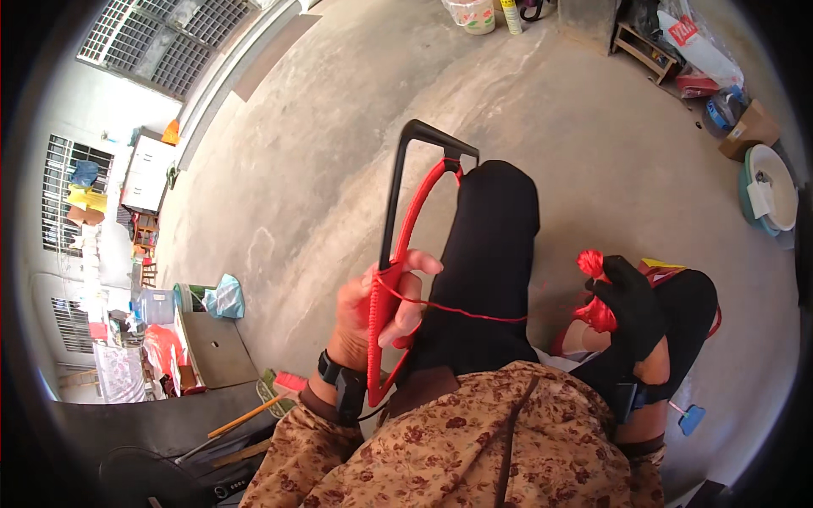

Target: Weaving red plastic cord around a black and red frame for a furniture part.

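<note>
My left hand (354,303), bare, is closed around a black four-sided frame (394,190) beside my left knee. Red cord (373,347) is wound tightly over the frame's lower part, and a red-covered curved strip (412,212) runs up inside to its top end. From the frame a single red strand (474,315) stretches right, across my dark trouser leg, and fades from sight near the right hand. My right hand (631,309), in a black glove, grips a red cord bundle (597,315) that sticks out above and below the fingers.
A yellow and red packet (660,269) lies by my right thigh. On the concrete floor (313,161) stand a patterned bucket (472,15) far ahead, basins (771,190) and a cardboard box (749,129) at right. A brown panel (216,351) and wooden-handled tools (246,416) are at left.
</note>
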Tool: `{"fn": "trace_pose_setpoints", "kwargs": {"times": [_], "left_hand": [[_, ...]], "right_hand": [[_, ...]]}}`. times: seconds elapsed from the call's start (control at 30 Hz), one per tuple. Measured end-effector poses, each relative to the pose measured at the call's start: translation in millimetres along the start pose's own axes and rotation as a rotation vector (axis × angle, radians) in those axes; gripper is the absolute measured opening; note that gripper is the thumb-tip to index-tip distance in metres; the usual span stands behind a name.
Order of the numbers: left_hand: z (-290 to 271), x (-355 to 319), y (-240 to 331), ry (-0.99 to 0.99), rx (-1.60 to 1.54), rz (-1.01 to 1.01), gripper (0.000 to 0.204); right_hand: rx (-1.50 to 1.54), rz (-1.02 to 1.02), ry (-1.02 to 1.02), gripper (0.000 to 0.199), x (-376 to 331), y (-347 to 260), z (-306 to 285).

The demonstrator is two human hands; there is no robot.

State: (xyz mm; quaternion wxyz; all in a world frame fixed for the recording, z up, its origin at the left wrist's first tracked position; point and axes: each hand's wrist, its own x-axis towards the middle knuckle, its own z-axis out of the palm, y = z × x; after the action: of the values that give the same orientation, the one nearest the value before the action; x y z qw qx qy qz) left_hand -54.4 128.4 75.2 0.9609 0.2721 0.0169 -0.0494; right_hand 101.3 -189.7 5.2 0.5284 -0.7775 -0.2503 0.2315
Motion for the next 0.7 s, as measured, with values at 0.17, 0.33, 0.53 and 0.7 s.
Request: {"fn": "trace_pose_setpoints", "kwargs": {"times": [0.17,0.33,0.53,0.7], "left_hand": [[6.1,28.1,-10.3,-0.05,0.168,-0.056,0.046],[9.5,66.0,-47.1,0.148,0.307,-0.148,0.028],[-3.3,76.5,-87.6,0.159,0.221,-0.244,0.026],[-2.2,88.1,-92.3,0.178,0.218,-0.299,0.028]], "right_hand": [[0.093,0.162,0.156,0.036,-3.7,-2.2,0.3],[0.068,0.003,0.38,0.033,-8.9,6.0,0.4],[0.119,0.054,0.476,0.028,-13.3,-12.6,-0.3],[-0.093,-0.001,0.497,0.027,-9.1,-15.1,-2.5]]}}
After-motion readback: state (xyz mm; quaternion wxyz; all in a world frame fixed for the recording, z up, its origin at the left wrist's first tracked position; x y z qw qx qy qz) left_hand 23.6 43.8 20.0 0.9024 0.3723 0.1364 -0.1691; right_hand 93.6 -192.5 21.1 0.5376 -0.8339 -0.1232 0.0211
